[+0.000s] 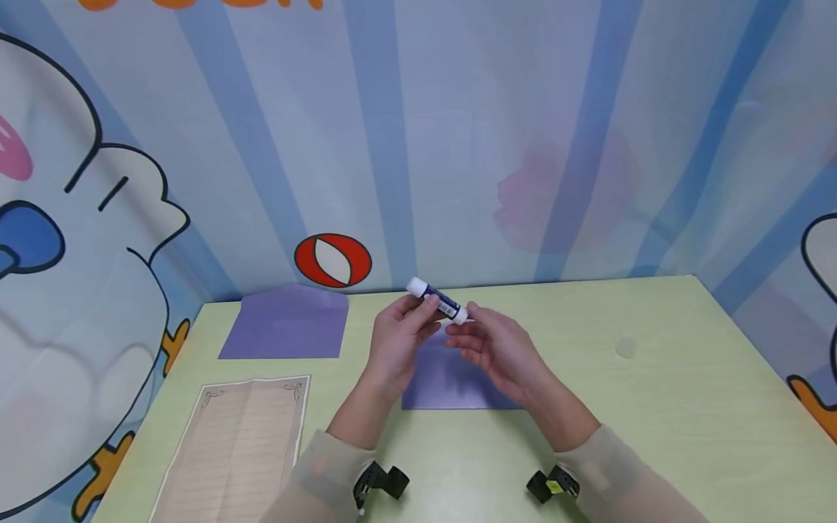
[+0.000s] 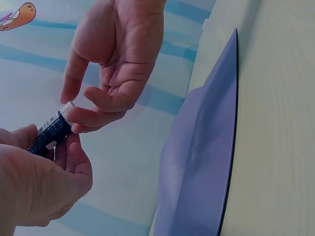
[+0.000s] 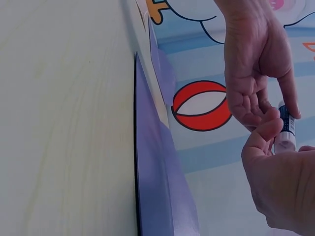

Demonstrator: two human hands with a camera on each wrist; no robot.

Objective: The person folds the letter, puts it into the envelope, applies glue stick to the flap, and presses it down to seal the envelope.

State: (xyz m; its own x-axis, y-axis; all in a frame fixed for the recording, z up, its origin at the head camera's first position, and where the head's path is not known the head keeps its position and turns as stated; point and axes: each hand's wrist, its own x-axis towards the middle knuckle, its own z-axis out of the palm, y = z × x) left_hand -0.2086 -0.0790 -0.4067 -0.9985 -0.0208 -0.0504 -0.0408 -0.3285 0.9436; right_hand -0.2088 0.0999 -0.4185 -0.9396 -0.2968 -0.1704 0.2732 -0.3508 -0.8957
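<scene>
A glue stick [image 1: 446, 303] with a dark blue label and white ends is held up slantwise above the table. My left hand [image 1: 400, 338] grips its labelled body, thumb along the near side. At the lower white end, the thumb and forefinger of my right hand [image 1: 498, 349] pinch the tip, its other fingers loosely bent. In the left wrist view the glue stick [image 2: 51, 130] spans both hands. Beneath them lies a purple envelope [image 1: 451, 388], partly hidden by the hands; its flap [image 2: 179, 152] stands raised in the left wrist view.
A second purple envelope [image 1: 288, 330] lies at the back left, its upper part against the wall. Beige lined letter paper [image 1: 245, 443] with a crease is at the front left. A small translucent disc [image 1: 625, 348] sits on the right of the pale table [image 1: 686, 436].
</scene>
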